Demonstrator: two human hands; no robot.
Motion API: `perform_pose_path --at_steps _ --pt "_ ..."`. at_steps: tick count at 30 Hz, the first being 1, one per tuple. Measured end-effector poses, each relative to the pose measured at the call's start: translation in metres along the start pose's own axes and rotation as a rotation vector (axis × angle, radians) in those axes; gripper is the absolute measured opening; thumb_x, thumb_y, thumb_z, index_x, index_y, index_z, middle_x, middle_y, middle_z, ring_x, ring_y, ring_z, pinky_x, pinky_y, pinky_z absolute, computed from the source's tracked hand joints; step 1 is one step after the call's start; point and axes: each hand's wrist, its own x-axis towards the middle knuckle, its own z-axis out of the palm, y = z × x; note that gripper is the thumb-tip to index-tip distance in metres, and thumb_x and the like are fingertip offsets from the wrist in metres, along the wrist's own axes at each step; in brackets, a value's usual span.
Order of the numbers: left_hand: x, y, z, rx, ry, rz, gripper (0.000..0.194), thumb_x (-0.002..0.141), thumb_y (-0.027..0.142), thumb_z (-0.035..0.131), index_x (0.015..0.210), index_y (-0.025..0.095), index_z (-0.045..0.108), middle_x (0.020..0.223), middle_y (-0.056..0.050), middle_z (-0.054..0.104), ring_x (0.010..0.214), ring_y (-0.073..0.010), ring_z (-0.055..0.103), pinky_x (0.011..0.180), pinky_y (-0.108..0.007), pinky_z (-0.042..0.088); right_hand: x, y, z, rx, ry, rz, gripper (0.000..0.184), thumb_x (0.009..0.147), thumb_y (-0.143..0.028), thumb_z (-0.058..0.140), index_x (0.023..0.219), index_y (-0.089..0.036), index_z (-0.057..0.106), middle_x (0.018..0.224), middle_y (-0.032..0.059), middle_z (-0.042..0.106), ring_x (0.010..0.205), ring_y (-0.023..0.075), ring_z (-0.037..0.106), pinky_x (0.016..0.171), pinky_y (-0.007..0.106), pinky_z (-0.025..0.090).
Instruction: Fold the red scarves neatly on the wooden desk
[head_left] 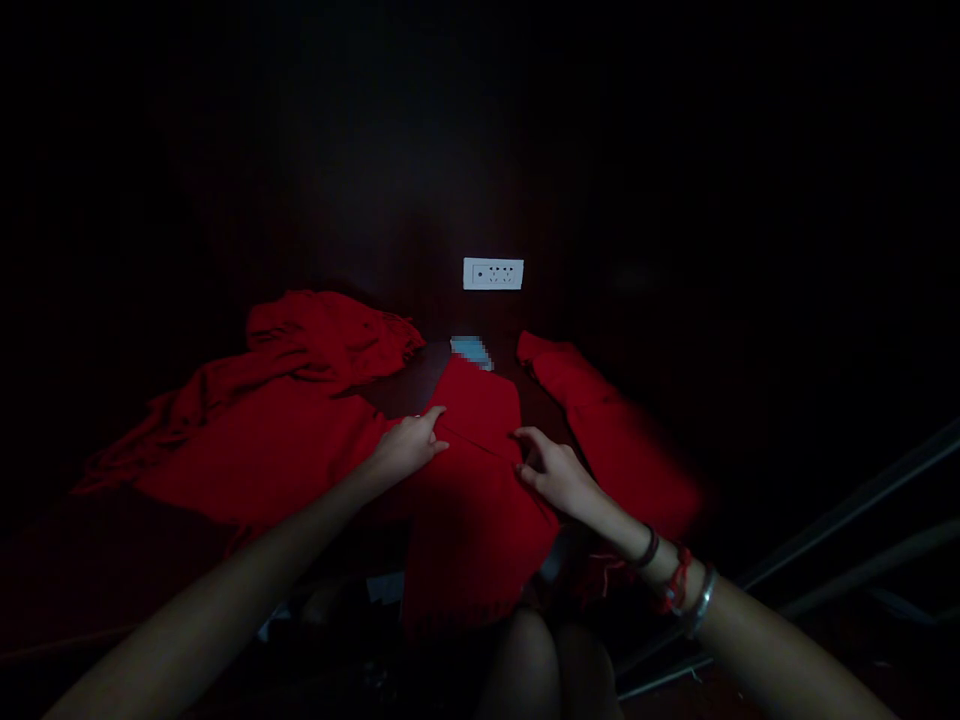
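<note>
A red scarf (480, 510) with a fringed lower end lies in front of me, its upper part folded over with a crease across it. My left hand (411, 442) rests at the scarf's left edge by this crease, thumb and forefinger apart. At the opposite edge is my right hand (556, 474), fingers curved and spread from the thumb, touching or just over the cloth. Neither hand has cloth visibly pinched. Bracelets circle my right wrist.
More red fringed cloth (322, 335) is heaped at left, beside a flatter red piece (262, 450). Another red cloth (622, 440) lies at right. A light blue item (471, 350), pixelated, sits behind the scarf. A white socket panel (493, 274) is on the dark wall. Metal bars (855, 510) run at right.
</note>
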Motion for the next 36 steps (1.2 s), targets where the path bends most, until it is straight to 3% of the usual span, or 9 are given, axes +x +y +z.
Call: perform_pose_path --at_steps 4,9,13,17,20,24,28,31,36 --pt "0.004 -0.003 0.005 -0.079 0.037 0.019 0.045 0.074 0.025 0.045 0.118 0.02 0.033 0.072 0.002 0.059 0.068 -0.0123 0.054 0.056 -0.018 0.037 -0.002 -0.009 0.0 -0.19 0.018 0.005 0.044 0.072 -0.023 0.044 0.115 -0.022 0.036 0.072 0.0015 0.058 0.062 0.0124 0.054 0.055 0.021 0.035" --pt "0.003 0.001 0.009 0.024 0.101 -0.002 0.05 0.075 0.031 0.043 0.121 0.018 0.029 0.077 -0.003 0.058 0.069 -0.0154 0.055 0.057 -0.022 0.037 -0.007 -0.025 0.001 -0.469 0.031 -0.017 0.048 0.073 -0.028 0.045 0.118 -0.021 0.03 0.086 0.0081 0.059 0.074 0.018 0.056 0.058 0.023 0.036" --pt "0.004 0.0 0.006 0.008 0.068 -0.029 0.051 0.075 0.026 0.042 0.123 0.018 0.027 0.077 -0.002 0.059 0.071 -0.0149 0.055 0.06 -0.021 0.038 -0.008 -0.032 0.004 -0.624 0.028 0.003 0.038 0.075 -0.016 0.038 0.113 -0.019 0.035 0.077 0.0092 0.06 0.071 0.0191 0.057 0.06 0.026 0.037" --pt "0.003 -0.002 -0.001 0.016 0.115 -0.015 0.048 0.074 0.019 0.036 0.122 0.02 0.028 0.08 -0.003 0.059 0.075 -0.015 0.055 0.064 -0.022 0.039 -0.007 -0.028 0.002 -0.662 0.015 0.077 0.029 0.078 -0.016 0.035 0.107 -0.016 0.039 0.072 0.0107 0.06 0.069 0.0204 0.058 0.059 0.027 0.038" --pt "0.001 -0.002 -0.003 0.092 0.087 -0.05 0.049 0.074 0.02 0.035 0.122 0.021 0.027 0.09 -0.007 0.058 0.08 -0.0186 0.055 0.066 -0.026 0.04 -0.006 -0.021 -0.003 -0.625 0.025 0.116 0.03 0.077 -0.019 0.038 0.106 -0.016 0.04 0.076 0.0105 0.06 0.071 0.0208 0.057 0.057 0.026 0.037" --pt "-0.001 -0.002 0.002 0.152 0.021 -0.059 0.052 0.074 0.022 0.037 0.124 0.022 0.025 0.102 -0.01 0.053 0.088 -0.0212 0.053 0.069 -0.028 0.04 0.0 -0.012 -0.01 -0.405 -0.015 0.166 0.033 0.072 -0.022 0.045 0.104 -0.019 0.043 0.085 0.0069 0.06 0.077 0.0173 0.056 0.061 0.021 0.037" --pt "0.002 -0.001 0.008 0.161 0.112 -0.067 0.05 0.079 0.031 0.033 0.125 0.02 0.021 0.101 -0.01 0.052 0.086 -0.0212 0.054 0.069 -0.029 0.04 0.007 -0.009 -0.006 -0.23 0.038 0.123 0.04 0.072 -0.021 0.046 0.111 -0.02 0.041 0.092 0.0048 0.058 0.08 0.0148 0.055 0.066 0.02 0.036" --pt "0.006 -0.001 0.01 0.148 0.164 -0.085 0.046 0.081 0.028 0.029 0.126 0.021 0.019 0.099 -0.009 0.054 0.084 -0.019 0.054 0.069 -0.027 0.04 0.011 -0.007 0.001 -0.167 0.085 0.101 0.038 0.072 -0.018 0.044 0.11 -0.021 0.043 0.092 0.0036 0.059 0.08 0.0137 0.054 0.068 0.02 0.036" --pt "0.012 -0.007 0.01 0.15 0.11 -0.131 0.05 0.077 0.022 0.034 0.125 0.025 0.02 0.093 -0.007 0.056 0.081 -0.0189 0.055 0.064 -0.026 0.041 0.01 -0.002 0.004 -0.151 0.114 0.151 0.033 0.073 -0.017 0.039 0.104 -0.02 0.048 0.089 0.0026 0.059 0.077 0.0127 0.054 0.066 0.02 0.037"
